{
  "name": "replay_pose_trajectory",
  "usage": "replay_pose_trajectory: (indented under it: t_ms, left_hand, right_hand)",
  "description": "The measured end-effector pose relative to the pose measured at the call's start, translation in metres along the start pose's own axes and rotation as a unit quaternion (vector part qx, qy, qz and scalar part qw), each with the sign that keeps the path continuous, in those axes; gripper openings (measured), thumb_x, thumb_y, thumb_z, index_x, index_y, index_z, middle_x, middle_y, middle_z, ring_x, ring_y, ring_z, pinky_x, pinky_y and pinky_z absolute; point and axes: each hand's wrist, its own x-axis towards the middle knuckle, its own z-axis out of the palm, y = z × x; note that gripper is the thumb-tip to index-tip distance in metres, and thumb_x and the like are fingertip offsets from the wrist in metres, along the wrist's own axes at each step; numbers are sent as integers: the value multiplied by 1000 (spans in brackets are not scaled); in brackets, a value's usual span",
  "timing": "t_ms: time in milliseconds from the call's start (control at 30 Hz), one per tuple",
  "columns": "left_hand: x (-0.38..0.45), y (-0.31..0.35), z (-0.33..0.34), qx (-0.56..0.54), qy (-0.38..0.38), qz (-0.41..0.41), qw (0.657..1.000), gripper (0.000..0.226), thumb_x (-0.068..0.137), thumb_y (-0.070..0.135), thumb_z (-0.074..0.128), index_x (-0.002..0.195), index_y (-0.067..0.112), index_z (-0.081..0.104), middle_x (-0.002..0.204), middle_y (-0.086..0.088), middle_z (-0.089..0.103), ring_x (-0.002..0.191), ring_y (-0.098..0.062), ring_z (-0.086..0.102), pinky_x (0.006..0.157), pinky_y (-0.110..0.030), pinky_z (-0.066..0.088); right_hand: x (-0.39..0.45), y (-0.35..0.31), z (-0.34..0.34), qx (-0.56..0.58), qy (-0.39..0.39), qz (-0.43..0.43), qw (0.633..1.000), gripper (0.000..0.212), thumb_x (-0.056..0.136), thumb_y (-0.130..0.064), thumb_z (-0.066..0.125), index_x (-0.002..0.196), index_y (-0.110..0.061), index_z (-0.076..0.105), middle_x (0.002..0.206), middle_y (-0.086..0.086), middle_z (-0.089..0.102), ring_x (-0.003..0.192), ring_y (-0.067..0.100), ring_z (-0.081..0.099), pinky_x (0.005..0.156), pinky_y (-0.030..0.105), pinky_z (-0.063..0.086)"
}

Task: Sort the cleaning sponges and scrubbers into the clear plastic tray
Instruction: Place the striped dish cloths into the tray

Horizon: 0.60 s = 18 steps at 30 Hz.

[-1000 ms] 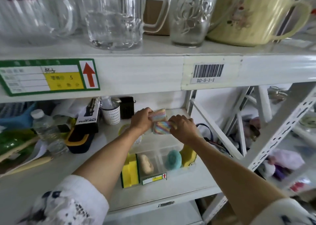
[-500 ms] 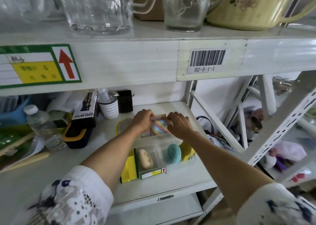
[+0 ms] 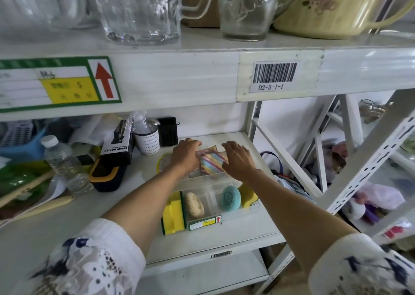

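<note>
Head view: my left hand and right hand press, fingers together, on rainbow sponges at the clear plastic tray back; I should seat them flat, gently.

Obscured or unresolved items, head view only.

- Left hand and right hand: palms down, fingertips blocked by the hands themselves; grip on the rainbow-striped rectangular scrubber pads cannot be judged.
- Rear pad: only a corner shows behind the front one.
- Clear plastic divided tray: far compartments covered by pads and forearms.
- Yellow block sponge at the tray's right end: mostly hidden behind the teal round knitted scrubber.
- Green-bordered shelf label: cut by the left edge, small print blurred.
- Small label on the tray front: text too small to read.
- Glass pitchers and cream plastic jug: tops cropped by the upper edge.
</note>
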Motion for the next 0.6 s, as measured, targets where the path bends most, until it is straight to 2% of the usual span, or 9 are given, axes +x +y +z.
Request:
replay_pose_trajectory:
  t_ms: [133,267,333,433,533,600]
  left_hand:
    - [-10,-9,-7,-37,66,34,997,35,93,12,52,128,12,56,133,-8,55,125,-26,47,103,-37,40]
    - [-24,-15,-15,-77,130,65,986,30,93,12,52,122,11,59,121,-7,60,117,-24,54,95,-30,42]
    - [-33,-17,-18,-103,155,76,980,27,92,11,53,119,11,60,116,-7,61,109,-22,59,89,-27,45]
    - [-52,-20,-22,-142,197,77,967,26,91,10,53,115,13,61,110,-5,63,97,-19,64,82,-34,53]
    - [-76,-22,-24,-161,240,59,956,22,92,14,53,112,14,63,105,-2,67,86,-16,64,76,-34,54]
    - [-94,-25,-25,-171,254,43,951,20,93,17,53,111,15,63,103,-1,69,83,-15,63,74,-31,52]
  right_hand:
    - [-3,-6,0,9,32,-12,999,62,85,-24,62,142,-14,39,150,9,39,137,26,38,117,41,26]
    - [-9,-19,-2,37,87,-29,995,52,86,-17,60,136,-13,48,142,9,49,128,27,48,112,39,33]
    - [-13,-29,-4,44,121,-36,991,45,86,-15,58,131,-13,54,133,8,56,119,26,54,105,37,39]
    - [-23,-45,-1,51,144,-60,986,34,88,-17,57,121,-14,61,117,7,62,107,26,59,91,38,43]
    - [-37,-61,5,107,153,-104,977,20,88,-15,55,105,-10,65,100,9,64,88,30,63,75,36,48]
    - [-48,-69,10,132,144,-130,972,17,90,-17,54,101,-10,65,96,9,65,80,30,64,65,32,47]
